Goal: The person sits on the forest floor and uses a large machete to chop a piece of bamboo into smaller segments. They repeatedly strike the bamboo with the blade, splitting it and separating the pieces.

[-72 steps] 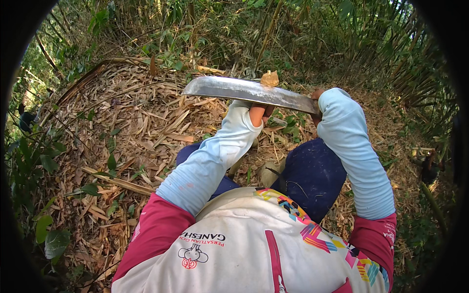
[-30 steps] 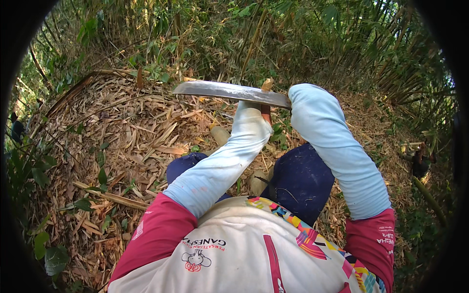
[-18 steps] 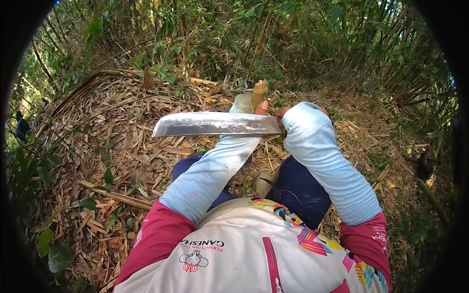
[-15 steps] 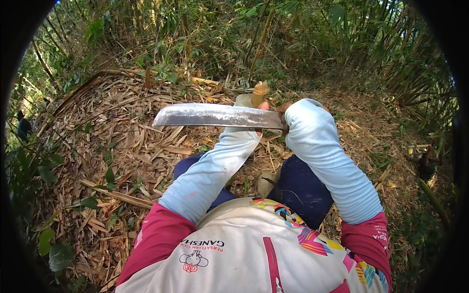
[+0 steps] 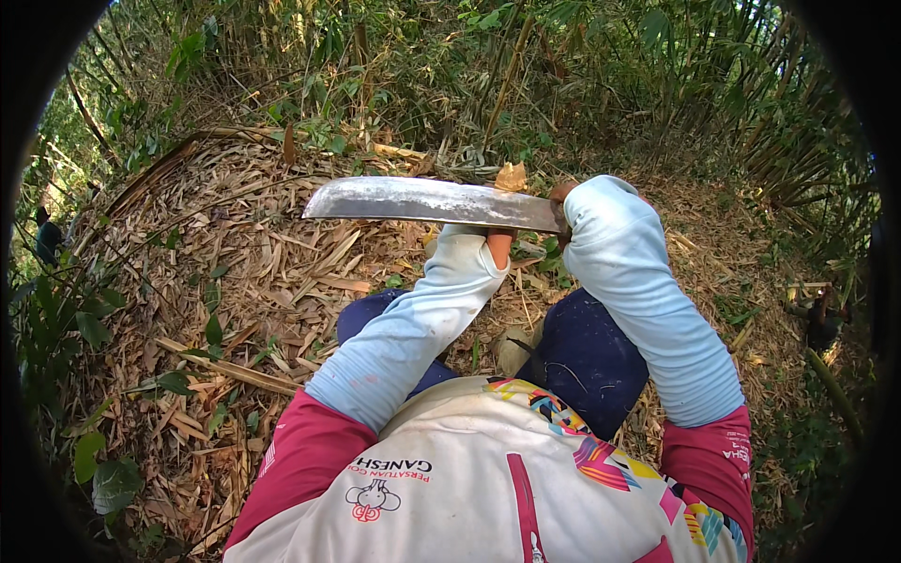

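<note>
Seen from above, crouched on a slope littered with dry bamboo leaves (image 5: pixel 253 272); knees in dark blue trousers (image 5: pixel 591 357) drawn up beneath a white and pink jersey (image 5: pixel 488 488); both forearms covered in pale blue sleeves (image 5: pixel 413 328) reaching forward

Held level across the middle of the view, a long machete blade (image 5: pixel 432 200), grey and mottled, tip pointing to the person's left, broad flat side turned upward; handle hidden behind the right wrist; right hand (image 5: pixel 565 195) mostly covered by its sleeve cuff, only a sliver showing at the blade's base, closed about the unseen handle as far as could be told

Left hand (image 5: pixel 497 246) raised just under the blade, largely masked by the steel and by its own cuff; fingers wrapped on a pale tan piece of bamboo shoot (image 5: pixel 511 176), its ragged top sticking up just beyond the blade's far edge; blade lying across that piece, contact point hidden, touching or not impossible to tell

Beyond the hands, a thicket of green bamboo stems (image 5: pixel 507 84) and undergrowth filling the top of the view; a fallen brown cane (image 5: pixel 225 368) lying across the leaf litter to the left, well apart from the blade; a pale stump or cut shoot (image 5: pixel 511 349) visible low between the knees; broad green leaves (image 5: pixel 94 328) crowding the left edge
</note>
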`<state>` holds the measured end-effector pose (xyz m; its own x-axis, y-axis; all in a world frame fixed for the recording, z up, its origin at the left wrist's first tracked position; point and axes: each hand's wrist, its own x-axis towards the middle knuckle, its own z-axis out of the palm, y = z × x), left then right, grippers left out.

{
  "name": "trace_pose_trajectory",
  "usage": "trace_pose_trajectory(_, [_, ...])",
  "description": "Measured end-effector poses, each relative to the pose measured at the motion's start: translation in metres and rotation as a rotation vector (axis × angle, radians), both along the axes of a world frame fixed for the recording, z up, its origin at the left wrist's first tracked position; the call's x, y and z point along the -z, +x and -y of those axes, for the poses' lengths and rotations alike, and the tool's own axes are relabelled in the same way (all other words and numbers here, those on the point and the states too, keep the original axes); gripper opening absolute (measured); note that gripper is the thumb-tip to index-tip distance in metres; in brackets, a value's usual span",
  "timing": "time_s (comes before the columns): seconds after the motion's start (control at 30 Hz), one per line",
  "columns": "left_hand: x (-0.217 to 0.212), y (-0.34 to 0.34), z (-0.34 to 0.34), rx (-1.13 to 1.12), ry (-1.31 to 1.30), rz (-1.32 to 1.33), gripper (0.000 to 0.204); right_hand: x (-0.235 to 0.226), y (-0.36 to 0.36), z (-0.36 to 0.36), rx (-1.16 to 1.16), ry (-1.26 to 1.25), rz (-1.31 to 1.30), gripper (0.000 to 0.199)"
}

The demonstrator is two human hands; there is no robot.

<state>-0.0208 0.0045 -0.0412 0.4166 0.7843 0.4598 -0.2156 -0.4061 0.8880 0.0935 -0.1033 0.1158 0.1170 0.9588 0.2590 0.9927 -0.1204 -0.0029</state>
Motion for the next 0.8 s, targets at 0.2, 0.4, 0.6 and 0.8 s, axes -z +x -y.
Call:
trace_pose_trajectory(0.2, [-0.019, -0.005, 0.009, 0.059, -0.072, -0.041, 0.023, 0.000, 0.002, 0.002, 0.021, -0.021, 0.018, 0.024])
trace_pose_trajectory(0.4, [-0.018, -0.006, 0.013, -0.017, 0.012, -0.120, 0.020, -0.007, -0.001, 0.002, 0.066, -0.093, 0.013, 0.028])
trace_pose_trajectory(0.6, [-0.022, -0.002, 0.020, -0.105, 0.233, -0.070, 0.017, -0.008, 0.000, 0.000, 0.115, -0.148, -0.003, 0.029])
trace_pose_trajectory(0.8, [-0.006, 0.015, 0.012, -0.206, 0.247, -0.078, 0.018, -0.019, -0.005, -0.005, 0.128, -0.151, 0.017, 0.031])
